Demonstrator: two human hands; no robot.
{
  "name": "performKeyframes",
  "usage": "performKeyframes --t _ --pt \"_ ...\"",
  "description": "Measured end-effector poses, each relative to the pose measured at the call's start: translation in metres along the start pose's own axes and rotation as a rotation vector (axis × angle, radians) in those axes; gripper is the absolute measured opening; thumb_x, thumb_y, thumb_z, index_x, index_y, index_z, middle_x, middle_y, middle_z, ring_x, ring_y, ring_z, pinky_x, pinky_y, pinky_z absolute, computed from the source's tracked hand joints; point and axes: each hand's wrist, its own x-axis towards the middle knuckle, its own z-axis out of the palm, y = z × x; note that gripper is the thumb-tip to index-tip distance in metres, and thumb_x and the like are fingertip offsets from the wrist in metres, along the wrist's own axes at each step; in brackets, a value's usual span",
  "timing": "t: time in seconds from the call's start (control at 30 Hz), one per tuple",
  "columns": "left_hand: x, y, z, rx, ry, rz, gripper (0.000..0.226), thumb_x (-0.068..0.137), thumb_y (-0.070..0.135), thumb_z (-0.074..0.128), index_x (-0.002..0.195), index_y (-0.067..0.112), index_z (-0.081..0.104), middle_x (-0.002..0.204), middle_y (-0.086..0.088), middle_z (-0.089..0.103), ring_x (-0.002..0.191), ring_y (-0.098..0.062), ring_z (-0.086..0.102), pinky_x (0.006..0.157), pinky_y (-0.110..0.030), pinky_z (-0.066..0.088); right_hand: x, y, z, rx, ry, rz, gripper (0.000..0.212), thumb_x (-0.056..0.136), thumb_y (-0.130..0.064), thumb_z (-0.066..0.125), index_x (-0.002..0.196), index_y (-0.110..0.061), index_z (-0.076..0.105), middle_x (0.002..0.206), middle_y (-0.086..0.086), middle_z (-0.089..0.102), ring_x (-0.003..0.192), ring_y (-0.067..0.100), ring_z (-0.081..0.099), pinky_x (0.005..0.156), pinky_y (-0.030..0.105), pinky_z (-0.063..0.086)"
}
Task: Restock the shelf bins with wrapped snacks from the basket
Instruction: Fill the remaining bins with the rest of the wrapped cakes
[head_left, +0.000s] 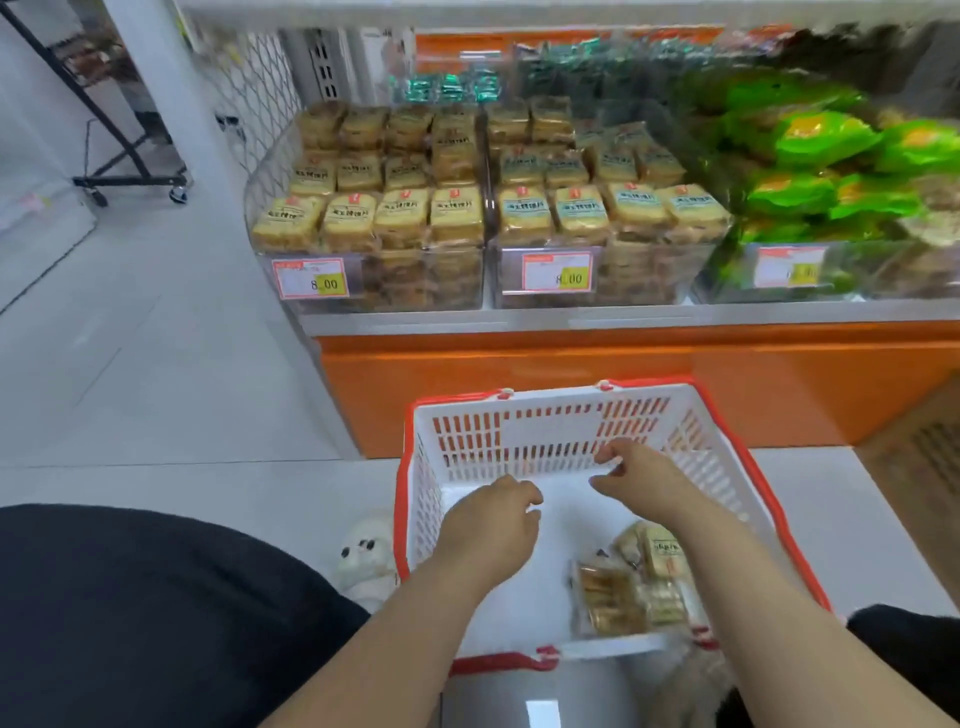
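Here, in the head view, a white basket with a red rim and red handles sits in the lower middle of the frame, on pale floor in front of an orange shelf base. Both forearms reach into it from the bottom edge. The left hand hangs over the basket's left half with its fingers loosely curled downward and nothing in them. The right hand is further up, near the basket's far slatted wall, fingers bent with the thumb close to the forefinger; whether anything is pinched there cannot be told, as the tips are blurred. A few wrapped snacks lie in the lower right corner of the basket, beneath the right forearm and apart from both hands. Across the upper middle of the frame stand clear shelf bins: the left bin and the middle bin are packed with rows of tan wrapped snack packs, each with an orange price tag reading 8.00 on its front. To the right, a third bin holds green packets, blurred. Small teal packets lie behind the tan rows, near the top. A black wheeled rack stands at the upper left. A white plush toy lies on the floor just left of the basket, and dark clothing fills the lower left corner.
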Motion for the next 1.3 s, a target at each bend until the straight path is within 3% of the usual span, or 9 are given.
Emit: performKeyframes --t 0.2,0.33,0.43,0.53,0.7,0.83,1.0,1.17,1.3 --pt "0.006 -0.001 0.05 0.021 -0.16 0.004 0.033 0.102 0.033 0.041 0.131 0.027 0.056 0.13 0.003 0.057 0.115 -0.02 0.056 0.096 -0.033 0.046 0.02 0.049 0.033 -0.362 -0.267 0.128 0.032 0.09 -0.024 0.06 0.118 -0.012 0.05 0.103 0.004 0.055 0.085 0.021 0.053 0.059 0.024 0.038" --pt "0.014 -0.003 0.062 -0.002 -0.202 -0.027 0.031 0.102 0.031 0.041 0.129 0.026 0.057 0.127 0.002 0.057 0.112 -0.022 0.057 0.093 -0.034 0.047 0.039 0.06 0.089 -0.522 -0.326 0.191 0.062 0.088 -0.053 0.055 0.132 -0.011 0.043 0.133 0.013 0.05 0.121 0.028 0.049 0.102 0.041 0.039" --pt "0.021 -0.006 0.066 -0.035 -0.219 -0.063 0.031 0.102 0.032 0.041 0.128 0.027 0.058 0.126 0.005 0.058 0.111 -0.019 0.057 0.094 -0.034 0.048 0.042 0.066 0.115 -0.556 -0.421 0.303 0.085 0.085 -0.062 0.056 0.145 -0.011 0.027 0.149 0.017 0.028 0.135 0.035 0.037 0.107 0.047 0.033" --pt "0.026 -0.012 0.069 -0.134 -0.234 -0.124 0.03 0.101 0.031 0.043 0.128 0.026 0.058 0.128 0.008 0.058 0.113 -0.015 0.057 0.094 -0.03 0.046 0.049 0.072 0.114 -0.454 -0.488 0.411 0.083 0.086 -0.041 0.062 0.146 -0.009 0.016 0.148 0.019 0.03 0.13 0.038 0.041 0.1 0.046 0.041" --pt "0.034 -0.019 0.073 -0.478 -0.193 -0.335 0.027 0.1 0.026 0.048 0.125 0.024 0.06 0.128 0.006 0.058 0.106 -0.007 0.052 0.09 -0.022 0.042 0.063 0.082 0.098 -0.271 -0.419 0.324 0.051 0.087 -0.046 0.058 0.12 -0.006 0.053 0.117 0.009 0.062 0.104 0.027 0.06 0.086 0.035 0.049" --pt "0.04 -0.02 0.068 -0.576 -0.108 -0.424 0.034 0.101 0.024 0.048 0.134 0.02 0.052 0.134 0.001 0.052 0.106 -0.007 0.047 0.088 -0.021 0.038 0.056 0.065 0.086 0.368 -0.493 0.278 0.031 0.091 -0.041 0.059 0.097 -0.011 0.061 0.081 0.005 0.066 0.056 0.011 0.06 0.055 0.024 0.046" --pt "0.039 -0.024 0.057 -0.662 0.016 -0.463 0.046 0.098 0.031 0.055 0.141 0.021 0.043 0.139 0.002 0.047 0.121 -0.016 0.049 0.092 -0.026 0.04 0.046 0.041 0.07 0.769 -0.561 0.279 0.025 0.095 -0.023 0.05 0.107 -0.003 0.058 0.078 0.01 0.07 0.058 0.014 0.063 0.05 0.02 0.043" --pt "0.029 -0.025 0.028 -0.93 0.005 -0.465 0.034 0.096 0.028 0.06 0.128 0.021 0.054 0.108 0.004 0.064 0.099 -0.011 0.061 0.079 -0.027 0.052 0.034 0.017 0.048 0.885 -0.561 0.196 0.025 0.099 -0.022 0.044 0.109 -0.005 0.06 0.094 0.013 0.072 0.075 0.021 0.068 0.073 0.029 0.054" --pt "0.021 -0.021 0.001 -0.972 0.121 -0.418 0.03 0.095 0.028 0.061 0.124 0.022 0.057 0.107 0.0 0.068 0.094 -0.013 0.064 0.07 -0.024 0.047 0.022 -0.008 0.033 0.83 -0.485 0.062 0.022 0.098 -0.023 0.049 0.113 -0.013 0.062 0.103 0.009 0.072 0.088 0.017 0.065 0.073 0.025 0.05"
